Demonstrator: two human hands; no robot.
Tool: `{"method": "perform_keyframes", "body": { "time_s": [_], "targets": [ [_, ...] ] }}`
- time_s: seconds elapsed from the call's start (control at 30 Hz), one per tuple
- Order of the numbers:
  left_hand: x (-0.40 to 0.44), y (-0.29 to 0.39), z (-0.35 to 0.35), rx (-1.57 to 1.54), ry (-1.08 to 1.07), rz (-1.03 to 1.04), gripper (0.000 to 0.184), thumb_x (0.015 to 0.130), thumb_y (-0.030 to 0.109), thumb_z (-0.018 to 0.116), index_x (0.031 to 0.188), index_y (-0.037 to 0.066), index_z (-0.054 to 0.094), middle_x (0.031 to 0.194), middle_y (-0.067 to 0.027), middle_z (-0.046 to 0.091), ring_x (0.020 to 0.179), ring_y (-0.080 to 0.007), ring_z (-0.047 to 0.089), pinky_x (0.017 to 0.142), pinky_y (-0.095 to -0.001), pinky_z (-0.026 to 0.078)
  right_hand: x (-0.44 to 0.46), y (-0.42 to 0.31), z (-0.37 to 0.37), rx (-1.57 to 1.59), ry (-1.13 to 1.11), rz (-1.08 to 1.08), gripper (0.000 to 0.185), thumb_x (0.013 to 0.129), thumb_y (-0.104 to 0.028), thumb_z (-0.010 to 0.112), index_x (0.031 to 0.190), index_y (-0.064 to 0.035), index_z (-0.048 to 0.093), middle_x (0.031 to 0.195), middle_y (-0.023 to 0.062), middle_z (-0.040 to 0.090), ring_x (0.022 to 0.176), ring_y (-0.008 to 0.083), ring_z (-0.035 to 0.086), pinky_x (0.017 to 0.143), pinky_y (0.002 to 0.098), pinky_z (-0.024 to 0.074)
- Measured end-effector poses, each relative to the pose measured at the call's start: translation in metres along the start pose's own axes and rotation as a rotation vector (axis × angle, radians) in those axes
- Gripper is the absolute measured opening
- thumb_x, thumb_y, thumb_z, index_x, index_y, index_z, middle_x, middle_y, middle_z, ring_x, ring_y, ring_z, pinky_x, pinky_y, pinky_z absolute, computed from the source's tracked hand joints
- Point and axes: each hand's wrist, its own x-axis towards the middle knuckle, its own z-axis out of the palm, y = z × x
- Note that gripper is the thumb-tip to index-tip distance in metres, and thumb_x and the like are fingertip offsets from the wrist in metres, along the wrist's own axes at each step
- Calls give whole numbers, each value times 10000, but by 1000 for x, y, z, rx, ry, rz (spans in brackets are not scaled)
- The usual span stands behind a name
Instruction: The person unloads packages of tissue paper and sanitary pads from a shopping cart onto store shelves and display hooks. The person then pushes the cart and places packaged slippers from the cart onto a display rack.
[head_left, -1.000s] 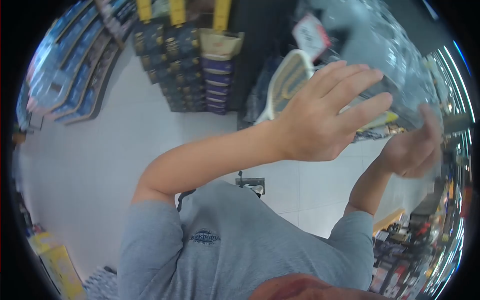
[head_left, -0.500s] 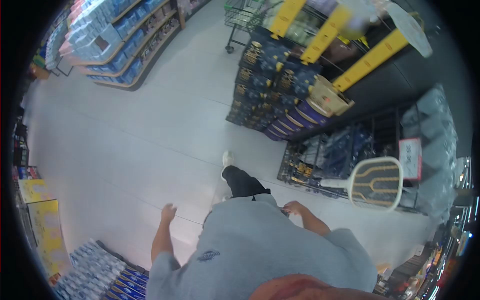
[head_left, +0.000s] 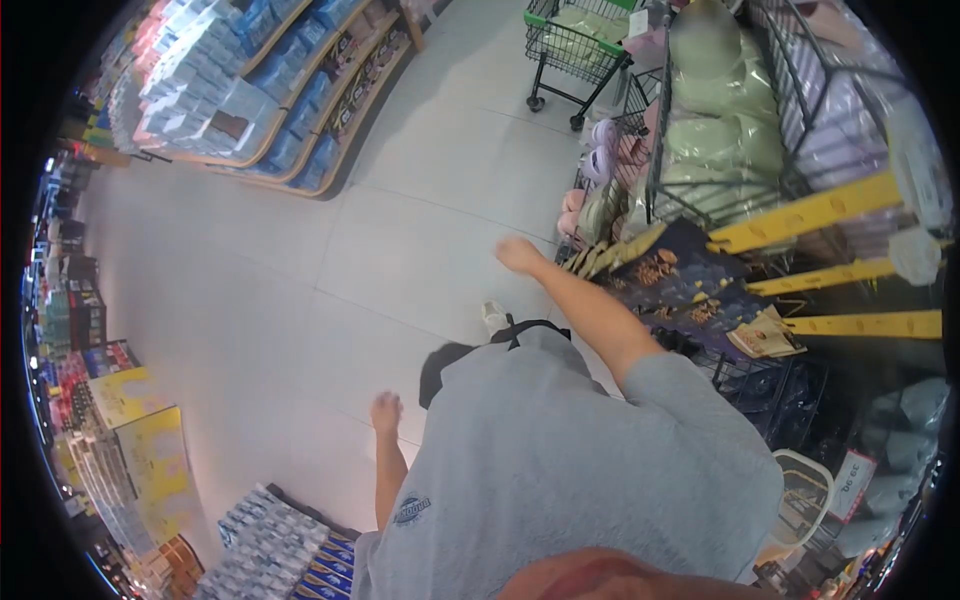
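My left hand (head_left: 386, 412) hangs low beside my body over the pale floor, its fingers loosely parted and nothing in it. Swung forward on an outstretched arm, my right hand (head_left: 517, 255) is over the floor, left of the hanging dark packets (head_left: 675, 275). The back of that hand faces up and its fingers are mostly hidden and blurred; no object shows in it. A white racket-shaped item (head_left: 803, 497) hangs at the lower right beside a price tag (head_left: 852, 486), away from both hands.
A curved shelf (head_left: 330, 165) with blue packs stands at the upper left. At the top is a green-edged cart (head_left: 575, 50). Wire racks (head_left: 655, 165) with wrapped green and lilac goods line the right. Stacked packs (head_left: 275, 535) and yellow boxes (head_left: 155, 460) are at the lower left.
Both hands were up by the racket-shaped item and wrapped goods, then dropped to my sides. My right arm has since swung forward. The view has moved along, and that item now sits lower right.
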Motion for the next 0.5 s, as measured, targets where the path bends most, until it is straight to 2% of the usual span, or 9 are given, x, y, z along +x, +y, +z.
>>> {"method": "perform_keyframes", "body": {
  "time_s": [0.03,0.07,0.1,0.17,0.27,0.33,0.4,0.43,0.5],
  "targets": [
    [29,47,6,67,32,191,314,872,183,596,1131,4,594,845,-63,638,772,-111,587,689,-243,471,55,-54,-40,79,84,-48,335,885,-318,505,939,-18,644,972,234,637,946,413,591,815,477,476],
    [43,105,5,-9,-7,348,318,898,136,557,1197,30,566,900,-59,665,745,-113,604,600,-239,455,100,-107,-75,137,119,-23,322,890,-302,505,966,-23,646,990,228,641,944,413,593,816,466,478],
    [44,167,3,30,18,361,308,912,152,544,1195,34,570,957,-79,672,802,-132,616,676,-254,473,138,-149,-106,209,167,-116,323,849,-316,543,951,-34,664,951,203,663,881,388,624,785,444,500],
    [62,247,4,-45,17,347,304,918,165,539,1192,36,574,966,-81,671,809,-139,618,697,-263,479,188,-208,-159,472,224,-214,291,844,-301,550,904,-39,661,876,191,666,815,377,630,733,422,502],
    [153,279,10,-137,-33,249,315,930,225,547,1173,26,576,982,-97,664,812,-151,620,695,-274,490,253,-211,-198,550,164,-283,263,836,-278,552,860,-36,651,830,200,654,783,377,627,705,416,496],
    [225,247,16,-160,-91,64,307,930,259,556,1119,20,590,919,-92,659,746,-133,611,608,-268,485,312,-142,-172,317,169,-231,290,862,-307,592,961,-43,662,868,170,658,800,302,626,717,392,484],
    [284,203,17,-90,-190,-92,232,920,248,558,986,37,626,780,-43,631,692,-143,602,560,-288,479,336,-48,-148,173,91,-49,259,865,-267,566,941,-38,658,900,204,651,836,364,619,744,423,486],
    [317,190,13,42,-257,-135,234,916,248,553,994,41,628,774,-46,633,684,-147,603,553,-292,478,343,24,-119,-38,59,22,295,859,-272,516,850,-8,647,901,237,648,835,412,615,754,477,490],
    [363,197,5,437,-397,-208,240,907,246,542,1009,48,631,761,-51,636,666,-155,603,539,-298,476,290,127,-95,-123,-87,336,256,797,-193,542,914,-6,671,955,229,658,881,389,634,780,462,503]
  ]
}}
